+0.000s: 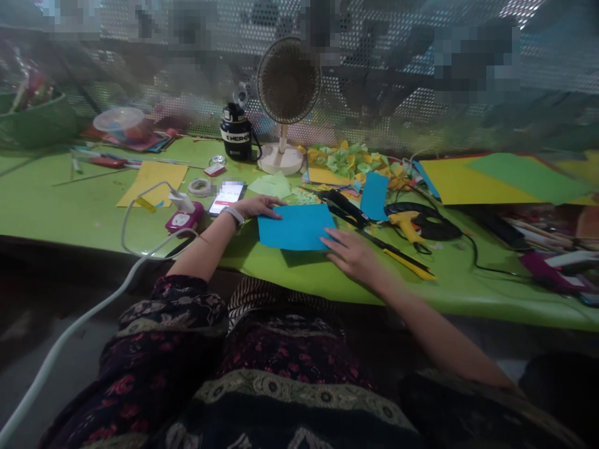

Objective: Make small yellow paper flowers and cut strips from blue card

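Observation:
A blue sheet of paper point(296, 227) is between my two hands over the front edge of the green table. A dark shadow lies under its front edge, so that side looks raised a little. My left hand point(259, 207), with a white band on the wrist, holds the sheet at its back left corner. At the right edge, my right hand point(353, 254) has its fingers over the paper; its thumb is hard to make out. Just right of them lie black-handled scissors point(349, 209), a yellow and black cutter knife point(407, 263) and a smaller blue paper piece point(374, 195).
Further right are a yellow glue gun point(408, 226) with its cord and a stack of coloured sheets point(477, 181). Behind stand a fan point(282, 156), a dark bottle point(236, 137) and paper scraps point(350, 161). Left are a lit phone point(228, 196), tape point(199, 187) and a purple socket block point(184, 219).

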Available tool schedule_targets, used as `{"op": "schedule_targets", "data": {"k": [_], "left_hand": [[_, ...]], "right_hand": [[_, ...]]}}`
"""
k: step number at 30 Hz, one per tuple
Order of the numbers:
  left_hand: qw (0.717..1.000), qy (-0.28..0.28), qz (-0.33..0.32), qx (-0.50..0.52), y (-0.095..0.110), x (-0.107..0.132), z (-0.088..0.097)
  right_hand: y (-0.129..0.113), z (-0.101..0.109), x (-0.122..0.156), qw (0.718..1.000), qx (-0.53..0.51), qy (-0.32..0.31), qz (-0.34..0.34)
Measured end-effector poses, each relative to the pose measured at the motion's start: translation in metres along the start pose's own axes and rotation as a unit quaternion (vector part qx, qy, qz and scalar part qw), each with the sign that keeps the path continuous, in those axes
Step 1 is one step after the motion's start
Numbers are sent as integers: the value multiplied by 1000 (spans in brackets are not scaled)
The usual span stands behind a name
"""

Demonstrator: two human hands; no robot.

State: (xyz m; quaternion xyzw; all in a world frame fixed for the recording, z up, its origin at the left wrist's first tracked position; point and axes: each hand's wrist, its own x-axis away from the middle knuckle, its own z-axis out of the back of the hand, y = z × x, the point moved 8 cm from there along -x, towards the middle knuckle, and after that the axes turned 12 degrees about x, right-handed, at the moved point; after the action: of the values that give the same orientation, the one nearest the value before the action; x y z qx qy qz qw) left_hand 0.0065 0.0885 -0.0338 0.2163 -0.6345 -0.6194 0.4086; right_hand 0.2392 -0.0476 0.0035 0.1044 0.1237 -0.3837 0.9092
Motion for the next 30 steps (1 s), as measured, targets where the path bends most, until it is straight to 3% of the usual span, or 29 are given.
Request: {"op": "schedule_targets", "data": {"k": [4, 8, 9, 13, 15, 17, 19, 21, 22, 25, 27, 30], "left_hand": [[997, 6, -31, -64, 8, -3, -6], [974, 91, -109, -174, 36, 15, -14], [969, 90, -134, -185, 44, 23, -20], [980, -108, -100, -134, 50, 53, -64], [977, -107, -89, -160, 50, 60, -69], [969, -37, -97, -224, 50, 59, -64], [936, 70, -135, -317, 55, 58, -60], [873, 160, -204, -412, 64, 61, -70], [847, 163, -237, -447, 65, 62, -82], [805, 80, -290, -512, 51, 61, -128], [796, 71, -280, -532, 38, 58, -141], [805, 68, -250, -534, 18, 53, -145]], "right_hand": [[2, 9, -5, 998, -35, 35, 28], [6, -2, -2, 996, -88, 6, 34], [8, -5, -1, 995, -99, -4, 17], [25, -11, 0, 987, -134, -22, -83], [32, -12, -5, 981, -153, -33, -113], [39, -12, -14, 975, -175, -44, -133], [47, -13, -22, 968, -193, -53, -152], [55, -17, -29, 962, -211, -66, -164], [58, -20, -32, 959, -219, -74, -167], [66, -29, -37, 953, -232, -99, -166], [69, -33, -38, 953, -230, -105, -166], [68, -33, -36, 960, -207, -86, -169]]}}
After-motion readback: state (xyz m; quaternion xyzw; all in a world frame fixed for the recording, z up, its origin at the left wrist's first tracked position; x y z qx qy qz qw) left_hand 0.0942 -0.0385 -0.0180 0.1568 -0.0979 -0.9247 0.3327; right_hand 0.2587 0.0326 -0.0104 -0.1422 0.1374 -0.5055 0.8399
